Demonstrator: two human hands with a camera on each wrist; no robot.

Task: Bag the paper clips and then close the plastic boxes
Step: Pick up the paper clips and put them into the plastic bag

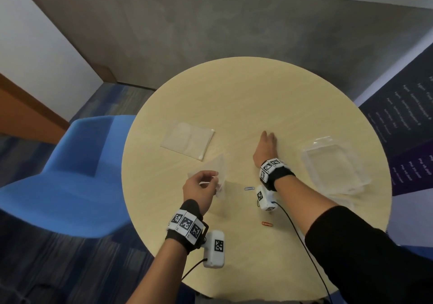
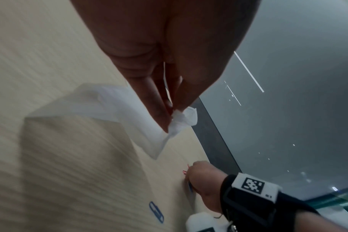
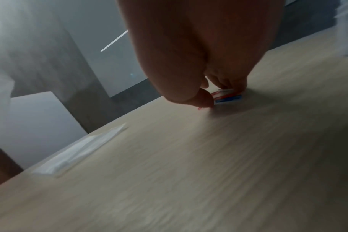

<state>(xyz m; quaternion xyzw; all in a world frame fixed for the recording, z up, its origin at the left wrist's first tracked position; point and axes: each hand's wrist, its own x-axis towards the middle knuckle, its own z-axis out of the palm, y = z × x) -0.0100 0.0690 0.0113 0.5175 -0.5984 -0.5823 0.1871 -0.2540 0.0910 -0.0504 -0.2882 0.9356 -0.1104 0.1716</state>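
My left hand [image 1: 214,183] is raised over the round table [image 1: 234,88] and pinches the edge of a small clear plastic bag [image 1: 221,174], which hangs from the fingertips [image 2: 165,124]. My right hand [image 1: 268,136] is down on the tabletop further back, with thumb and fingers pinching a small bunch of red, white and blue paper clips [image 3: 227,96]. One blue paper clip [image 1: 249,188] lies loose between my hands. An orange-red paper clip [image 1: 267,224] lies nearer the front edge. A clear plastic box [image 1: 335,167] sits with its lid off at the right.
A flat pile of clear bags [image 1: 187,140] lies at the table's back left. A blue chair [image 1: 70,174] stands left of the table. A dark printed panel [image 1: 403,128] stands to the right. Cables run from my wrist cameras over the front edge.
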